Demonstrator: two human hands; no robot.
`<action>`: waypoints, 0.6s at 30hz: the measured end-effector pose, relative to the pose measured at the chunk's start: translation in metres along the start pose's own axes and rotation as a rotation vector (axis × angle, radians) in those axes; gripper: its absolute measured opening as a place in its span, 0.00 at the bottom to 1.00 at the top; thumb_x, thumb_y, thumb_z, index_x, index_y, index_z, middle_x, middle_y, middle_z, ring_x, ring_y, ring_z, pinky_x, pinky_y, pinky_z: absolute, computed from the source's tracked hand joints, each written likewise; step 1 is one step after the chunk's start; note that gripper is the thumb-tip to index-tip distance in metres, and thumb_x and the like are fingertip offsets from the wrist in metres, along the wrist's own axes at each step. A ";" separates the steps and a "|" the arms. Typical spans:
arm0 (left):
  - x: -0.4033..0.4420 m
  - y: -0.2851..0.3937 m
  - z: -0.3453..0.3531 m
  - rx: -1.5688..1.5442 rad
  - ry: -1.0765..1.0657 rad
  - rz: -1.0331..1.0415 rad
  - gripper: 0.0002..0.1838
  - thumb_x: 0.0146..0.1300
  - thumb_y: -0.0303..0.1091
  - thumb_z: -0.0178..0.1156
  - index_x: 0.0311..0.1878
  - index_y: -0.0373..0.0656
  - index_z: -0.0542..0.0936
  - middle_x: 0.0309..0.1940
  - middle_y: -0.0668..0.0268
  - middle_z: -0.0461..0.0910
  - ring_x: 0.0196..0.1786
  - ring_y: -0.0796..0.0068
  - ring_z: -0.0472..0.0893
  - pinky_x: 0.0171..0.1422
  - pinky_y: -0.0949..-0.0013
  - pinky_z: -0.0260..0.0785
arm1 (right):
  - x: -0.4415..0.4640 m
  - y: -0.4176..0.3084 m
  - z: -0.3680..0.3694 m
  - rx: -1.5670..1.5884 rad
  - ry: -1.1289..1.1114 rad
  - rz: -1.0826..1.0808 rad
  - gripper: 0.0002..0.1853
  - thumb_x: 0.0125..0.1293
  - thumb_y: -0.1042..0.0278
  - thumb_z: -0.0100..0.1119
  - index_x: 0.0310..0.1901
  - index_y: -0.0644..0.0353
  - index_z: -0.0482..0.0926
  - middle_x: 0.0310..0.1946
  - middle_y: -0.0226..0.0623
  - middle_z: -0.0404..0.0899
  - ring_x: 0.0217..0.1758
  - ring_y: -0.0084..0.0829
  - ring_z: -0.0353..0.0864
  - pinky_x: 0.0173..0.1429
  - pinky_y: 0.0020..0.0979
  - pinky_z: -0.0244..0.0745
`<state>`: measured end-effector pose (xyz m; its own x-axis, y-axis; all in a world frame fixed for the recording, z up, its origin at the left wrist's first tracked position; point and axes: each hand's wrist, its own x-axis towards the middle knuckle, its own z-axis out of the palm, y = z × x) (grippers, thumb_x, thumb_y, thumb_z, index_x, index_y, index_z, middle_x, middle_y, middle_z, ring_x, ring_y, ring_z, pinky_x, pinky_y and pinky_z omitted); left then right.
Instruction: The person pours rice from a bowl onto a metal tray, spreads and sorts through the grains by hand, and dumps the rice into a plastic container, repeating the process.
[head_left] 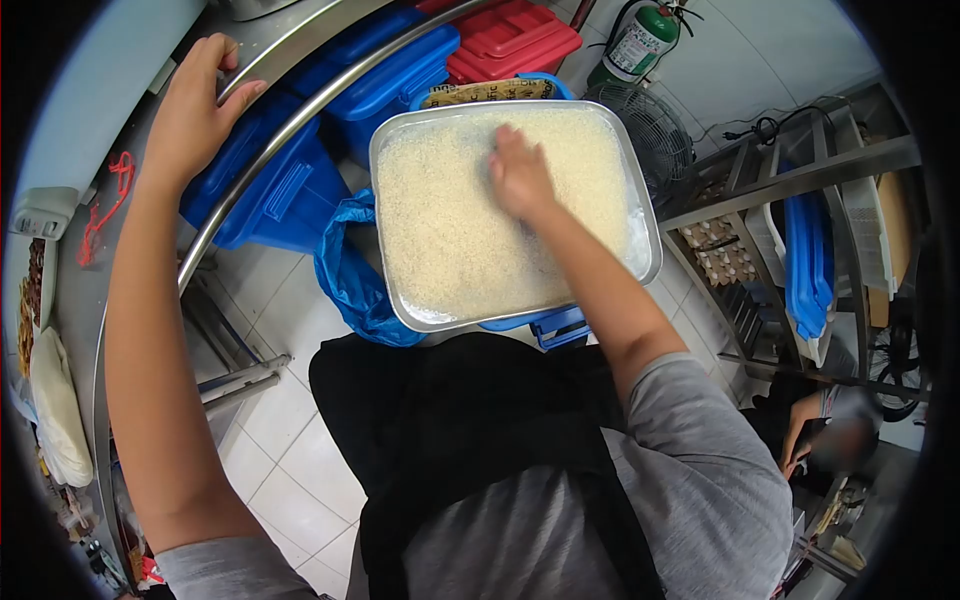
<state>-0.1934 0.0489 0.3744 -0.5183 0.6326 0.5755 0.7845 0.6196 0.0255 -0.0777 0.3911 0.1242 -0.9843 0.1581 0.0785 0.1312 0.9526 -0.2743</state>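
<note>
A wide metal tray [650, 245] holds a broad layer of pale, grainy crumbs [450, 210]; their exact kind I cannot make out. My right hand [521, 175] lies on or just over the crumbs in the tray's upper middle. Its fingers are stretched out and slightly blurred, with nothing seen in them. To the left, my left hand [205, 100] rests at the rim of the steel counter [285, 35]. Its fingers bend over the edge and the thumb stands apart from them. Under the tray, parts of a blue container [560, 325] show.
Blue lidded bins [275, 205] and a red bin [515, 40] stand beyond the counter. A blue plastic bag [350, 285] hangs left of the tray. A fan [645, 135], a fire extinguisher [640, 45] and a metal rack [800, 175] are right. Another person [840, 430] is lower right.
</note>
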 end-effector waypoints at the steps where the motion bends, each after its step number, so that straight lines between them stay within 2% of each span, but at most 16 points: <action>1: 0.001 0.002 -0.001 -0.007 -0.024 -0.049 0.19 0.61 0.37 0.66 0.41 0.40 0.65 0.34 0.61 0.66 0.33 0.65 0.67 0.41 0.67 0.66 | 0.013 0.013 -0.003 0.006 -0.004 0.001 0.32 0.75 0.52 0.31 0.75 0.60 0.49 0.77 0.41 0.48 0.80 0.38 0.46 0.80 0.48 0.39; 4: 0.001 0.005 -0.003 -0.012 -0.049 -0.098 0.19 0.61 0.38 0.66 0.41 0.41 0.65 0.34 0.61 0.65 0.33 0.65 0.66 0.41 0.68 0.65 | 0.032 0.030 -0.006 -0.156 0.001 0.053 0.32 0.75 0.52 0.31 0.75 0.60 0.49 0.77 0.39 0.48 0.80 0.37 0.46 0.80 0.47 0.40; 7: 0.003 0.008 -0.004 -0.020 -0.067 -0.123 0.19 0.61 0.38 0.66 0.41 0.41 0.65 0.33 0.61 0.65 0.33 0.65 0.66 0.41 0.69 0.64 | 0.026 0.020 0.009 -0.213 -0.011 -0.049 0.32 0.75 0.53 0.31 0.75 0.60 0.49 0.78 0.38 0.47 0.80 0.36 0.46 0.80 0.46 0.40; 9: 0.002 0.008 -0.004 -0.028 -0.087 -0.153 0.19 0.61 0.38 0.66 0.40 0.41 0.65 0.33 0.62 0.64 0.33 0.65 0.66 0.42 0.69 0.64 | 0.014 0.000 0.019 -0.093 -0.038 -0.090 0.32 0.75 0.53 0.31 0.75 0.59 0.49 0.78 0.38 0.46 0.80 0.36 0.45 0.81 0.45 0.39; 11: 0.003 0.005 -0.004 0.014 -0.084 -0.128 0.18 0.60 0.37 0.67 0.40 0.40 0.67 0.35 0.60 0.69 0.34 0.63 0.70 0.40 0.65 0.67 | 0.000 -0.012 0.012 -0.054 -0.083 -0.108 0.32 0.75 0.53 0.30 0.75 0.59 0.49 0.78 0.38 0.46 0.81 0.37 0.45 0.81 0.45 0.39; 14: 0.003 0.006 -0.004 0.003 -0.090 -0.145 0.18 0.60 0.38 0.67 0.39 0.40 0.67 0.34 0.60 0.69 0.35 0.61 0.70 0.42 0.65 0.67 | -0.008 -0.009 0.000 0.070 -0.173 -0.123 0.32 0.75 0.52 0.30 0.75 0.60 0.50 0.78 0.38 0.47 0.81 0.38 0.45 0.80 0.46 0.39; 16: 0.003 0.007 -0.004 0.002 -0.089 -0.142 0.18 0.60 0.38 0.67 0.39 0.40 0.67 0.34 0.60 0.68 0.35 0.61 0.70 0.43 0.64 0.66 | 0.000 0.024 -0.013 -0.183 -0.016 0.009 0.32 0.75 0.52 0.31 0.75 0.59 0.50 0.78 0.38 0.46 0.81 0.38 0.44 0.80 0.48 0.38; 18: 0.003 0.010 -0.004 -0.006 -0.086 -0.132 0.18 0.60 0.38 0.66 0.38 0.39 0.67 0.34 0.60 0.68 0.36 0.60 0.70 0.43 0.64 0.66 | 0.005 0.056 -0.015 -0.232 0.017 0.104 0.32 0.75 0.52 0.31 0.76 0.59 0.49 0.78 0.37 0.46 0.81 0.36 0.43 0.81 0.48 0.37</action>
<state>-0.1860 0.0552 0.3792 -0.6439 0.5836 0.4948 0.7097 0.6973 0.1011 -0.0731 0.4491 0.1233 -0.9622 0.2612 0.0776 0.2574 0.9647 -0.0548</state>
